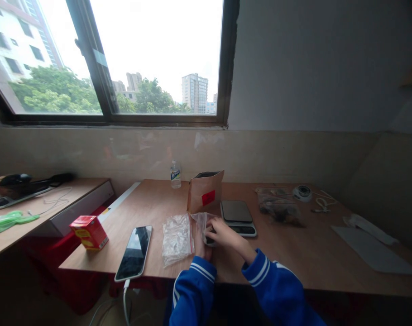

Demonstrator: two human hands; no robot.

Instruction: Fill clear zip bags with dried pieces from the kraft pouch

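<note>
My left hand (199, 242) and my right hand (222, 232) meet over a small clear plastic bag (202, 222) in the middle of the wooden table (294, 253). Both hands have their fingers on this bag; something dark shows inside it under my right fingers. A stack of clear zip bags (176, 237) lies just left of my hands. A brown paper pouch with a red sticker (205, 192) stands upright behind them. A flat digital scale (238, 216) sits to the right of my right hand.
A phone (134, 252) on a cable lies at the table's front left; a red carton (88, 232) stands on the corner. A water bottle (175, 174) stands by the wall. Another clear bag with dark contents (279, 208), a tape roll (302, 192) and white paper (372, 251) lie right.
</note>
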